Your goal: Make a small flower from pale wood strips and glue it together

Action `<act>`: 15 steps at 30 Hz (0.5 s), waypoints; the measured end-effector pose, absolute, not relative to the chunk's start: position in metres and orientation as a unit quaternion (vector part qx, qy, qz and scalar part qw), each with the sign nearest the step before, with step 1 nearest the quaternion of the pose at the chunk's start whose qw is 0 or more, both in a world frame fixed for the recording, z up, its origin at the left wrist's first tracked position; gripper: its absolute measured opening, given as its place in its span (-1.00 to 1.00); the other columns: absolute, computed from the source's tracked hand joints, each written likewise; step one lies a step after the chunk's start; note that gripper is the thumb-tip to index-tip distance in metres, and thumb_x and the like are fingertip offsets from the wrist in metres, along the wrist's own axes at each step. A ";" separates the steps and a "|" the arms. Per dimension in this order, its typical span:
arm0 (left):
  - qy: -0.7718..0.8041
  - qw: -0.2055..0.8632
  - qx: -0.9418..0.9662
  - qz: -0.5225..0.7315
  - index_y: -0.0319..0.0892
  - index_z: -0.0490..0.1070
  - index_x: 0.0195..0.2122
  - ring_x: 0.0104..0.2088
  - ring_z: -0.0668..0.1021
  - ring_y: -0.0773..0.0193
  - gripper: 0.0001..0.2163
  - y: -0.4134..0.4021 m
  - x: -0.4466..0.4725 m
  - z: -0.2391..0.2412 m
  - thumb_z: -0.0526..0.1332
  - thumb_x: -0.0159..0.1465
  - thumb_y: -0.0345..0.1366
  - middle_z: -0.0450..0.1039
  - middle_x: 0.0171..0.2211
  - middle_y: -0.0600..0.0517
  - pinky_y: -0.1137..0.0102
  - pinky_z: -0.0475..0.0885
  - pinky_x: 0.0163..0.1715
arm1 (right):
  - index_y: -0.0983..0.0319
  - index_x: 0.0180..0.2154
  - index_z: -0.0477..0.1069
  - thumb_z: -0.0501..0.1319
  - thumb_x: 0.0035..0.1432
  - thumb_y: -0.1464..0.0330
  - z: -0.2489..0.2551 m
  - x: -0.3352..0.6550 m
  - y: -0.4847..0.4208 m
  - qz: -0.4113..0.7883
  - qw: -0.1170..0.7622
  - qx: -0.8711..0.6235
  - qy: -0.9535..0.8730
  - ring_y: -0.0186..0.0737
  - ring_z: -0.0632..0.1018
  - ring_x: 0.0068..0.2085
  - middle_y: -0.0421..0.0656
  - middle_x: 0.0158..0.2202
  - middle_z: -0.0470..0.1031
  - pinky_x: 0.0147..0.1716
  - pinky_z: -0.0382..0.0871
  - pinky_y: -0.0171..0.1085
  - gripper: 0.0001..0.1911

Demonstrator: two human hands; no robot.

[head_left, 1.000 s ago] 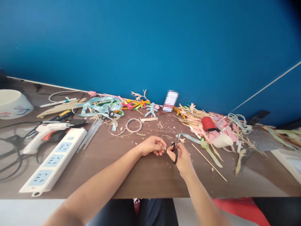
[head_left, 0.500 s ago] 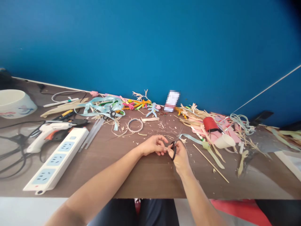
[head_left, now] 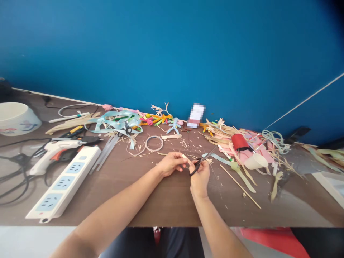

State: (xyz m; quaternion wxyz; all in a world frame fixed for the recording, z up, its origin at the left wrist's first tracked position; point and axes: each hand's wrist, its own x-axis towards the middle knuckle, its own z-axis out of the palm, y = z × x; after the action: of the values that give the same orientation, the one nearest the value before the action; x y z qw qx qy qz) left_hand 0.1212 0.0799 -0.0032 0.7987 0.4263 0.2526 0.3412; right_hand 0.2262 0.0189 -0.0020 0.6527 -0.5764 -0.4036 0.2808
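My left hand (head_left: 172,164) is closed in a pinch on a small pale strip (head_left: 185,157), held just over the table. My right hand (head_left: 200,175) is shut on black-handled scissors (head_left: 198,165), whose blades point up and to the right. The thumb and fingertips of that hand also meet the strip's near end, so the strip runs between both hands. Fingers hide part of the strip, and I cannot tell its material. Beyond the hands a roll of tape (head_left: 154,143) lies flat among pale scraps.
A white power strip (head_left: 67,182) and a glue gun (head_left: 51,152) lie at left. Light blue ribbon (head_left: 110,122) is heaped behind them. On the right are a thin stick (head_left: 240,186), a red roll (head_left: 240,142), a paper cup (head_left: 256,161) and dried strips. A blue wall (head_left: 172,53) rises behind.
The scissors have swung down to the right, from nearly upright to slanted. My right hand has shifted slightly left, and the pale strip now shows more clearly between my hands.
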 end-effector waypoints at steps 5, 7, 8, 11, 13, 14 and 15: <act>0.252 0.800 0.405 0.364 -0.32 0.34 -0.50 -0.60 0.40 0.48 -0.75 0.081 0.122 -0.004 0.30 -0.06 -0.22 0.35 -0.59 0.06 0.62 0.32 -0.71 | 0.20 -0.40 0.11 0.19 -0.06 0.34 -0.007 0.225 0.018 0.284 0.635 -0.590 -0.410 -0.40 0.36 -0.48 -0.25 -0.45 0.30 -0.47 0.23 -0.39 -0.77; 0.261 0.797 0.399 0.370 -0.31 0.34 -0.50 -0.62 0.39 0.49 -0.76 0.081 0.121 -0.003 0.29 -0.06 -0.22 0.36 -0.59 0.06 0.62 0.31 -0.72 | 0.21 -0.40 0.13 0.18 -0.07 0.34 -0.005 0.230 0.016 0.303 0.599 -0.598 -0.438 -0.38 0.36 -0.49 -0.25 -0.46 0.31 -0.49 0.22 -0.39 -0.78; 0.267 0.792 0.401 0.375 -0.31 0.33 -0.50 -0.64 0.38 0.49 -0.76 0.081 0.121 -0.002 0.29 -0.06 -0.22 0.36 -0.58 0.06 0.61 0.31 -0.73 | 0.21 -0.40 0.14 0.19 -0.08 0.33 -0.002 0.234 0.014 0.320 0.569 -0.604 -0.457 -0.38 0.35 -0.49 -0.25 -0.48 0.32 -0.50 0.20 -0.39 -0.78; 0.282 0.770 0.426 0.382 -0.31 0.32 -0.55 -0.67 0.37 0.50 -0.78 0.081 0.122 -0.001 0.27 -0.04 -0.23 0.37 -0.59 0.06 0.60 0.30 -0.74 | 0.22 -0.43 0.19 0.23 -0.13 0.30 0.009 0.252 0.009 0.375 0.449 -0.624 -0.519 -0.39 0.30 -0.55 -0.28 -0.56 0.29 -0.56 0.14 -0.39 -0.76; 0.288 0.757 0.448 0.378 -0.30 0.31 -0.58 -0.69 0.36 0.49 -0.78 0.081 0.122 0.000 0.25 -0.03 -0.23 0.36 -0.64 0.06 0.58 0.30 -0.74 | 0.22 -0.48 0.21 0.26 -0.17 0.26 0.016 0.267 0.005 0.392 0.370 -0.632 -0.556 -0.41 0.25 -0.60 -0.32 -0.62 0.25 -0.59 0.09 -0.39 -0.74; 0.291 0.752 0.458 0.374 -0.30 0.31 -0.58 -0.70 0.36 0.49 -0.79 0.081 0.122 0.000 0.24 -0.03 -0.23 0.35 -0.66 0.07 0.58 0.31 -0.74 | 0.22 -0.51 0.21 0.26 -0.18 0.24 0.019 0.273 0.004 0.395 0.339 -0.634 -0.572 -0.41 0.22 -0.61 -0.33 -0.64 0.23 -0.61 0.07 -0.39 -0.73; 0.293 0.748 0.467 0.369 -0.29 0.31 -0.58 -0.71 0.36 0.48 -0.79 0.080 0.122 0.000 0.24 -0.03 -0.23 0.34 -0.69 0.08 0.57 0.31 -0.74 | 0.22 -0.53 0.21 0.26 -0.19 0.23 0.021 0.279 0.003 0.394 0.313 -0.636 -0.585 -0.42 0.21 -0.62 -0.34 -0.67 0.21 -0.62 0.05 -0.39 -0.73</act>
State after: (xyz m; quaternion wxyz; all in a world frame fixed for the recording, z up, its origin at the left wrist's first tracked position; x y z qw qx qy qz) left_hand 0.1219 0.0804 0.0004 0.7482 0.4673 0.2932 0.3685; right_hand 0.2792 0.0027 0.0209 0.3131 -0.6359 -0.5850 0.3941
